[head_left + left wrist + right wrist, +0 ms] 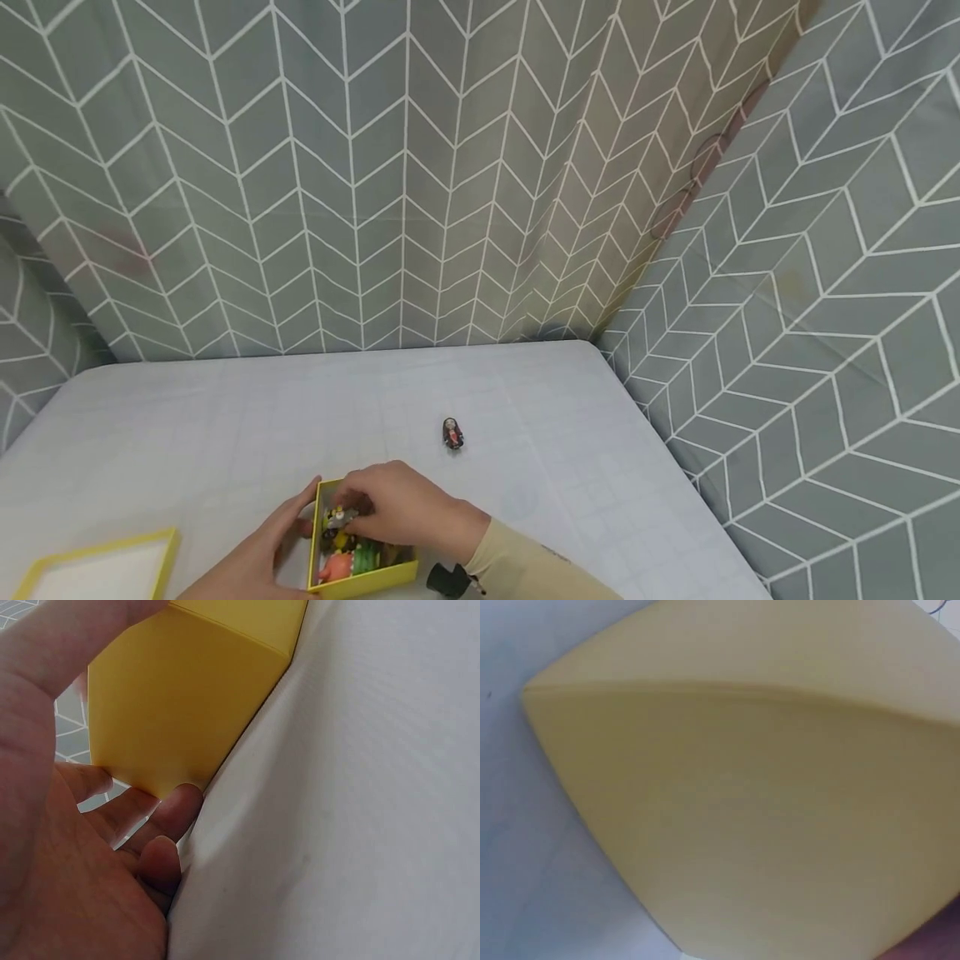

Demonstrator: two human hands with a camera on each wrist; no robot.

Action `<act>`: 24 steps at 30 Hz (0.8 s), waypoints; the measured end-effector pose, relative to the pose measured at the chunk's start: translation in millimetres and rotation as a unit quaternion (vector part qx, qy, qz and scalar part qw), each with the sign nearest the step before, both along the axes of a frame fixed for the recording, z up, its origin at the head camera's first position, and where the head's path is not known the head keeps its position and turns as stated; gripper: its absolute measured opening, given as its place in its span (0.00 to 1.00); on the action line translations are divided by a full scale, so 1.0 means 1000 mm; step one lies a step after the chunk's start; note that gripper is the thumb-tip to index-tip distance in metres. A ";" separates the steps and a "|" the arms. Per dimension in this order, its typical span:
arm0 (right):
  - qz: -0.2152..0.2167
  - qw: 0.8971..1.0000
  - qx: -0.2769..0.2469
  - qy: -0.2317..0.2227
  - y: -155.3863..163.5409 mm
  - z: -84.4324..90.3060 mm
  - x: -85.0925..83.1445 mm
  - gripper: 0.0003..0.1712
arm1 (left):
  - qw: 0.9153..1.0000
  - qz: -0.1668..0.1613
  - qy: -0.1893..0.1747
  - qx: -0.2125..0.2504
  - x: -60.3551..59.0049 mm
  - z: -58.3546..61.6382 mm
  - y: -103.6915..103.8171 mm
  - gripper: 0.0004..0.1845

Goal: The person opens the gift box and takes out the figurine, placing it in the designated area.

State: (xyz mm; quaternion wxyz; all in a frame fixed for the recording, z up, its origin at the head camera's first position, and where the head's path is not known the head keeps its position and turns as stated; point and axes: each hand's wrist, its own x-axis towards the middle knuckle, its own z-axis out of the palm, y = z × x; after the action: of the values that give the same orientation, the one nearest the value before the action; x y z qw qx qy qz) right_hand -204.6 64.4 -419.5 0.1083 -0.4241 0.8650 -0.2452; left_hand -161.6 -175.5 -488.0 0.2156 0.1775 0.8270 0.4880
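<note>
In the head view, a yellow box (381, 581) without its lid stands on the table and holds several small toy figures, among them an orange one (337, 567) and a green one (367, 557). My left hand (258, 554) grips the box from the left, fingers at its far corner and thumb at the near side. The left wrist view shows those fingers (178, 811) against the box's yellow wall. Reaching in from the right, my right hand (397, 506) has its thumb and fingers curled about a small grey-and-yellow toy figure (341, 517) inside the box.
A yellow-rimmed lid (171, 546) with a white inside lies at the table's left front. One small dark-haired figurine (452, 434) in red and black lies beyond the box. Patterned grey curtains (375, 167) surround the white-covered table (525, 400).
</note>
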 end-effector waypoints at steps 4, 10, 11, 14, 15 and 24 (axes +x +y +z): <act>-0.003 1.000 -0.003 -0.013 0.001 0.000 -0.001 0.28 | 1.000 0.017 -0.024 0.005 0.004 0.003 0.002 0.60; -0.017 1.000 0.014 0.002 0.004 0.003 -0.002 0.32 | 1.000 0.021 0.002 -0.001 0.007 0.007 0.003 0.61; -0.018 1.000 0.017 0.006 0.005 0.003 -0.002 0.32 | 1.000 0.018 0.007 0.000 0.007 0.007 0.003 0.62; -0.015 1.000 0.020 0.014 0.006 0.004 -0.002 0.32 | 1.000 0.014 0.009 0.001 0.007 0.008 0.002 0.62; -0.014 1.000 0.020 0.016 0.006 0.003 -0.002 0.32 | 1.000 0.014 0.008 0.001 0.007 0.008 0.002 0.62; -0.047 0.999 -0.013 -0.013 0.015 0.005 -0.007 0.30 | 0.999 0.028 -0.027 0.000 0.005 0.008 0.004 0.63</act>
State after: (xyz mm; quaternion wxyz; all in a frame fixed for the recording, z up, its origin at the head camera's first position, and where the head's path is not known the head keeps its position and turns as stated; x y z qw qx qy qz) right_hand -211.6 79.1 -414.8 0.1023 -0.3811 0.8792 -0.2670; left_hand -156.3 -171.5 -479.7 0.2237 0.1407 0.8257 0.4984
